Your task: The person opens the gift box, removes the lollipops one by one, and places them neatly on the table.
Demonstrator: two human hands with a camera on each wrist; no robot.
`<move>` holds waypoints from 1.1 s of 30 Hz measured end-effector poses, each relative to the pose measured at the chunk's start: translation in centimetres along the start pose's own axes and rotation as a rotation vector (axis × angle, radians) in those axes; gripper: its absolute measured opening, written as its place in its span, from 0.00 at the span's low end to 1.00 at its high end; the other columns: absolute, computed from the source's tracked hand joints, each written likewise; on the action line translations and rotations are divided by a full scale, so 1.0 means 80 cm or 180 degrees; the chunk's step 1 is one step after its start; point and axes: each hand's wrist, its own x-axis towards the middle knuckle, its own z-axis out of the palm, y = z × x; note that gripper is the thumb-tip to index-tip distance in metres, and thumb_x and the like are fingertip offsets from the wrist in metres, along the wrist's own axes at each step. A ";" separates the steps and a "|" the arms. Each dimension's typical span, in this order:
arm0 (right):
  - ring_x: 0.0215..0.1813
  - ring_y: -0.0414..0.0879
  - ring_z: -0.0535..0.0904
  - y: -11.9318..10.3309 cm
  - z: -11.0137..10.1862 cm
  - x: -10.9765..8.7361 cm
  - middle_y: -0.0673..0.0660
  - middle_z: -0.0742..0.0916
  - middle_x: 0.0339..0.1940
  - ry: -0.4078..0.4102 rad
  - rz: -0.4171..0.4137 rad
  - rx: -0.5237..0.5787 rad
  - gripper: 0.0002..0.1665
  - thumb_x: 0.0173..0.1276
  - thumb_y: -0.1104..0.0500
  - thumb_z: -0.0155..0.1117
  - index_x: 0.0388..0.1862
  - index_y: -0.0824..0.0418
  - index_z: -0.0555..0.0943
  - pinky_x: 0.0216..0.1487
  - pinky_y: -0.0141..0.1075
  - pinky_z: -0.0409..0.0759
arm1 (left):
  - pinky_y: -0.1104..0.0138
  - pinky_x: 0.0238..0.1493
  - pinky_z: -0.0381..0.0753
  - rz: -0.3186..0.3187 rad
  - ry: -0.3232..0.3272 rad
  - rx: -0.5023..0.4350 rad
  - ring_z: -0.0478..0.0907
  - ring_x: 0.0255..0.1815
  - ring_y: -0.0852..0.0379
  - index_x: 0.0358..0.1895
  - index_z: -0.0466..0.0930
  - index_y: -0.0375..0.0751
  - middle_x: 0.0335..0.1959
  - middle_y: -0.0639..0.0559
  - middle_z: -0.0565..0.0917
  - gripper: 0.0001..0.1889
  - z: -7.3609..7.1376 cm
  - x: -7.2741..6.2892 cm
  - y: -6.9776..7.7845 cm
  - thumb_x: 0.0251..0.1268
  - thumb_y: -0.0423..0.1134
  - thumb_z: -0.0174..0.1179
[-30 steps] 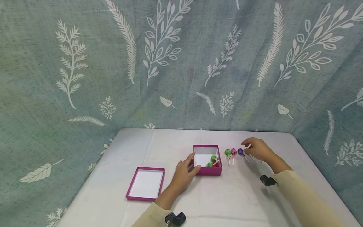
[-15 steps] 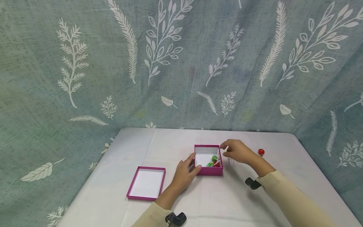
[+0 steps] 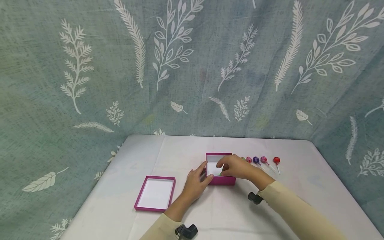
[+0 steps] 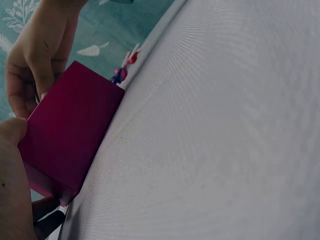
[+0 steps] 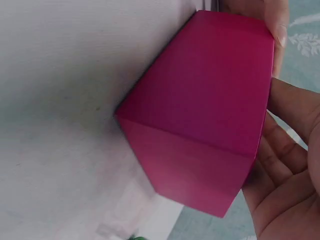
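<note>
An open magenta box with a white inside stands mid-table. My left hand holds it at the near left corner, thumb at the front rim and fingers along the left side. My right hand reaches over the right wall, its curled fingers down inside the box. A bit of green lollipop shows right by those fingertips; whether they pinch it I cannot tell. In the right wrist view, the box wall hides part of the fingers. The hand covers the rest of the contents.
Right of the box several lollipops lie in a row: a pink one, a purple one, another pink one and a red one, plus a partly hidden green one. The magenta lid lies inside-up at the left.
My right hand has moved left from the row of lollipops, over the box's right wall and into the box, uncovering most of the row. My left hand keeps its place on the box.
</note>
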 end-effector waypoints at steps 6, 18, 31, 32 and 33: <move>0.42 0.43 0.84 -0.002 0.005 0.014 0.56 0.87 0.46 -0.0253 0.0068 -0.0153 0.17 0.60 0.65 0.72 0.49 0.63 0.84 0.42 0.35 0.83 | 0.45 0.72 0.48 -0.0020 0.0029 0.0071 0.69 0.67 0.52 0.75 0.61 0.56 0.62 0.51 0.78 0.37 0.002 -0.001 -0.003 0.66 0.67 0.50; 0.45 0.47 0.83 -0.006 0.007 0.035 0.51 0.88 0.42 -0.0724 0.0032 -0.0856 0.21 0.57 0.76 0.65 0.46 0.59 0.87 0.48 0.38 0.81 | 0.44 0.71 0.51 -0.0009 0.0063 0.0085 0.70 0.66 0.50 0.74 0.62 0.55 0.61 0.50 0.79 0.37 -0.002 0.000 0.003 0.65 0.68 0.50; 0.45 0.41 0.82 0.004 0.028 0.046 0.47 0.87 0.40 -0.0404 0.0044 -0.1493 0.18 0.60 0.62 0.72 0.51 0.53 0.86 0.53 0.39 0.79 | 0.44 0.71 0.51 0.0026 0.0087 0.0086 0.70 0.67 0.48 0.73 0.63 0.54 0.61 0.50 0.79 0.36 -0.002 0.001 0.001 0.66 0.66 0.51; 0.47 0.42 0.82 0.004 0.029 0.046 0.47 0.87 0.42 -0.0397 0.0075 -0.1474 0.20 0.60 0.61 0.73 0.53 0.53 0.85 0.54 0.40 0.79 | 0.45 0.71 0.51 0.0015 0.0082 0.0078 0.70 0.66 0.48 0.73 0.63 0.54 0.61 0.50 0.79 0.36 -0.001 0.001 0.001 0.66 0.66 0.51; 0.47 0.42 0.82 0.005 0.031 0.046 0.47 0.87 0.43 -0.0396 0.0107 -0.1458 0.21 0.61 0.61 0.72 0.54 0.53 0.84 0.54 0.39 0.78 | 0.45 0.71 0.50 0.0007 0.0081 0.0070 0.70 0.66 0.48 0.73 0.63 0.55 0.61 0.50 0.79 0.36 -0.001 0.000 0.001 0.66 0.65 0.52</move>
